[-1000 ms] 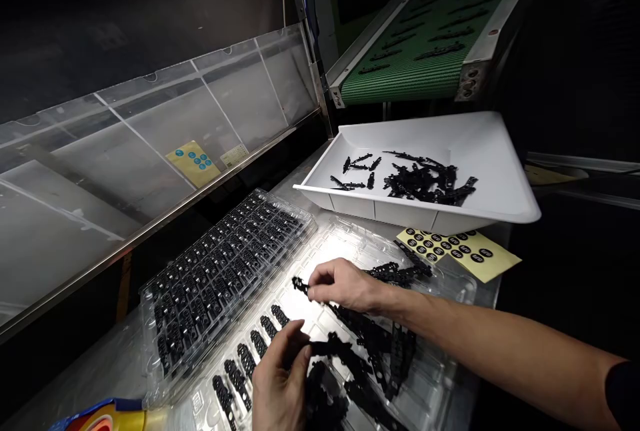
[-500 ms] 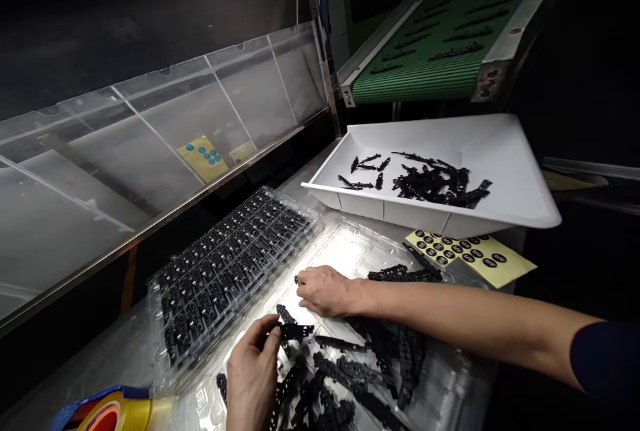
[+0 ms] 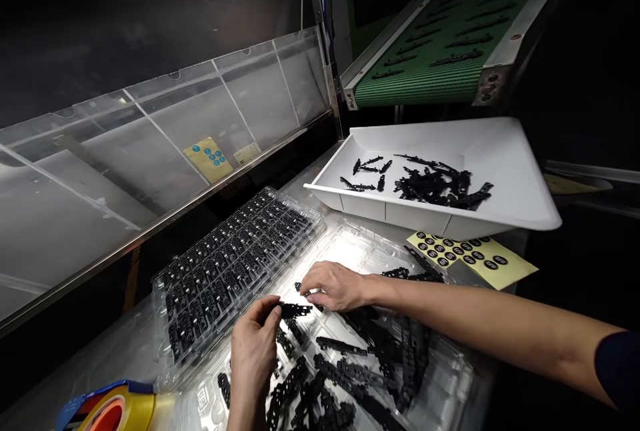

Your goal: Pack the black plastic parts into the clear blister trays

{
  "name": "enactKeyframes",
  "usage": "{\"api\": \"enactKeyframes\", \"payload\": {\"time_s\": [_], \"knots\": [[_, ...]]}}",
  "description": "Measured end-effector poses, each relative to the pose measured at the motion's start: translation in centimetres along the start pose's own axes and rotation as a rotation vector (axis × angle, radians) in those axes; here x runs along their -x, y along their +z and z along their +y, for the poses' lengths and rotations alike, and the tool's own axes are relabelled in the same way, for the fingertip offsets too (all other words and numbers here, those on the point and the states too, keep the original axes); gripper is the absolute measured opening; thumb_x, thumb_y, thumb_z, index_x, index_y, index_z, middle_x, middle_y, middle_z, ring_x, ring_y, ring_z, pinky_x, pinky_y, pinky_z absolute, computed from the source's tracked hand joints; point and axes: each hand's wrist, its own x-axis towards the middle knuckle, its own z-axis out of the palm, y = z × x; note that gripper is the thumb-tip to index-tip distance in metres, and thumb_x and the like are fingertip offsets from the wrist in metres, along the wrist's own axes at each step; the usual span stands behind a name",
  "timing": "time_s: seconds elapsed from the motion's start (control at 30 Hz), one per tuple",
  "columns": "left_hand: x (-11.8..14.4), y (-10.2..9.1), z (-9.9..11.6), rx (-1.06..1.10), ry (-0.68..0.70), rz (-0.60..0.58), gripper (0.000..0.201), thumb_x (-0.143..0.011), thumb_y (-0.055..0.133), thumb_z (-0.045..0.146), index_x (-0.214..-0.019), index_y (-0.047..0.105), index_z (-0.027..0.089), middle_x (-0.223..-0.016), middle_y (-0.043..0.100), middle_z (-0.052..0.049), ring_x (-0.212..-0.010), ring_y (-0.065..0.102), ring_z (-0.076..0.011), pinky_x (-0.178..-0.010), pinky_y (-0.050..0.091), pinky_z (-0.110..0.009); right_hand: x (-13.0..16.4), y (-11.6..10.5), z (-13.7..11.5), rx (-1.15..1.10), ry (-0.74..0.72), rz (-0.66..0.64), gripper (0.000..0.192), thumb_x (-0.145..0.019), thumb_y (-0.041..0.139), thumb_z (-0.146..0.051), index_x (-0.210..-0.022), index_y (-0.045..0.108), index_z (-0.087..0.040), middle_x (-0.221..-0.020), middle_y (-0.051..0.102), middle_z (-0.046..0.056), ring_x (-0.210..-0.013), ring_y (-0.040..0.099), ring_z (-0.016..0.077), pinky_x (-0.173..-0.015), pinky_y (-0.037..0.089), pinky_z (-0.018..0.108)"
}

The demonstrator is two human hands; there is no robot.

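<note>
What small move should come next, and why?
Probably settle the front part into the tray with the right hand: that hand is right at it, while the left hand pinches a second part.

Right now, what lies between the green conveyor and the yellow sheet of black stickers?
The white bin, holding loose black parts; the head view shows it.

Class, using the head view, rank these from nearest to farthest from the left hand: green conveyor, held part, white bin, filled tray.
1. Held part: pinched in the left hand.
2. Filled tray: just beyond the hand.
3. White bin: farther forward, to the right.
4. Green conveyor: farthest, behind the bin.
</note>
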Motion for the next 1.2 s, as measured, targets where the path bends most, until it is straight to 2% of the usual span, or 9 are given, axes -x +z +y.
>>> {"api": "enactKeyframes", "payload": {"time_s": [0.2, 0.37, 0.43, 0.57, 0.67, 0.77, 0.87, 1.03, 1.2], "knots": [[0.5, 0.5, 1.4, 0.148, 0.060, 0.031, 0.048, -0.071, 0.070, 0.049, -0.109, 0.063, 0.021, -0.106, 0.066, -0.006, -0.097, 0.060, -0.0185, -0.089, 0.045, -0.031, 0.1, -1.9, -2.4, -0.601, 0.333, -0.022, 0.023, -0.079, 0.066, -0.030, -0.094, 0.073, -0.015, -0.074, 0.067, 0.000, -0.063, 0.057, 0.0102, -0.057, 0.042, 0.020], [1.0, 1.8, 1.1, 0.329, 0.035, -0.008, 0.059, -0.069, 0.073, 0.050, -0.118, 0.059, 0.021, -0.099, 0.065, -0.005, -0.077, 0.057, -0.0122, -0.073, 0.047, -0.026, 0.4, -1.2, -2.9, -0.929, 0.455, -0.063, 0.028, -0.077, 0.064, -0.027, -0.101, 0.069, -0.013, -0.072, 0.066, 0.002, -0.060, 0.059, 0.0113, -0.055, 0.044, 0.021], [1.1, 2.1, 0.8, 0.235, 0.039, 0.044, 0.056, -0.068, 0.071, 0.055, -0.110, 0.063, 0.019, -0.092, 0.065, -0.004, -0.071, 0.054, -0.0112, -0.067, 0.046, -0.025, 0.6, -1.1, -3.0, -0.763, 0.433, 0.020, 0.022, -0.080, 0.060, -0.026, -0.095, 0.071, -0.014, -0.073, 0.067, 0.002, -0.061, 0.060, 0.0115, -0.054, 0.043, 0.021], [0.5, 2.0, 0.0, 0.079, -0.036, 0.169, 0.054, -0.066, 0.069, 0.059, -0.101, 0.065, 0.019, -0.082, 0.065, -0.003, -0.066, 0.053, -0.0127, -0.059, 0.043, -0.026, 1.0, -1.3, -2.7, -0.034, 0.394, 0.280, 0.025, -0.088, 0.047, -0.022, -0.100, 0.068, -0.014, -0.065, 0.063, 0.002, -0.049, 0.048, 0.0099, -0.047, 0.034, 0.022], [-1.4, 2.0, -1.0, -0.085, -0.086, 0.270, 0.048, -0.066, 0.069, 0.057, -0.095, 0.063, 0.019, -0.074, 0.064, -0.001, -0.061, 0.054, -0.0147, -0.054, 0.040, -0.027, 1.1, -1.0, -1.7, 0.389, 0.346, 0.203, 0.029, -0.092, 0.036, -0.014, -0.095, 0.065, -0.012, -0.055, 0.056, 0.001, -0.044, 0.041, 0.0105, -0.046, 0.030, 0.023], [-3.7, 2.6, -2.0, -0.229, -0.110, 0.214, 0.040, -0.070, 0.067, 0.052, -0.090, 0.059, 0.018, -0.061, 0.062, 0.000, -0.052, 0.056, -0.0174, -0.052, 0.041, -0.029, 0.9, -0.1, -1.0, 0.615, 0.247, 0.077, 0.029, -0.091, 0.034, -0.009, -0.082, 0.062, -0.013, -0.060, 0.058, 0.004, -0.051, 0.046, 0.0130, -0.050, 0.032, 0.025], [-4.8, 3.6, -2.3, -0.390, -0.082, 0.146, 0.032, -0.074, 0.064, 0.043, -0.092, 0.057, 0.019, -0.063, 0.064, -0.001, -0.056, 0.059, -0.0192, -0.058, 0.043, -0.031, 0.6, 0.5, -1.0, 0.718, 0.175, -0.066, 0.023, -0.090, 0.040, -0.010, -0.086, 0.062, -0.013, -0.074, 0.064, 0.009, -0.064, 0.053, 0.0170, -0.057, 0.038, 0.028], [-3.4, 4.6, -1.4, -0.692, 0.024, 0.138, 0.031, -0.079, 0.056, 0.023, -0.109, 0.055, 0.019, -0.097, 0.063, -0.008, -0.086, 0.059, -0.0231, -0.072, 0.039, -0.033, 0.5, -0.5, -1.6, 0.638, 0.172, -0.283, 0.010, -0.083, 0.056, -0.018, -0.085, 0.064, -0.013, -0.090, 0.062, 0.012, -0.079, 0.054, 0.0219, -0.059, 0.042, 0.030], [-2.0, 4.6, -1.1, -0.908, 0.051, 0.134, 0.029, -0.084, 0.047, 0.028, -0.108, 0.061, 0.021, -0.110, 0.054, -0.011, -0.100, 0.053, -0.0285, -0.071, 0.037, -0.035, 0.3, -2.1, -0.6, 0.440, 0.173, -0.430, 0.034, -0.086, 0.056, -0.047, -0.102, 0.064, -0.018, -0.101, 0.058, 0.011, -0.088, 0.052, 0.0254, -0.067, 0.043, 0.035]]}}
